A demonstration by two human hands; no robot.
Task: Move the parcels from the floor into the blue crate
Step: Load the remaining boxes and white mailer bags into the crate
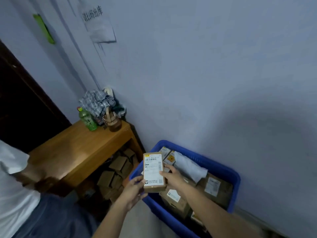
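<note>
A small brown cardboard parcel (153, 170) with a white shipping label facing up hangs over the left rim of the blue crate (221, 170). My left hand (135, 189) grips its near left corner, and my right hand (172, 176) holds its right side with the thumb on the label. The crate stands on the floor against the wall and holds several parcels: brown boxes (214, 188), a white soft bag (189, 166) and small yellow-labelled boxes (169, 156).
A wooden side table (73, 152) stands left of the crate, with a green bottle (86, 120), a glass jar (113, 122) and crumpled cloth on it. Several brown boxes (116, 170) lie under it. A person in a white shirt (12, 186) stands at the far left.
</note>
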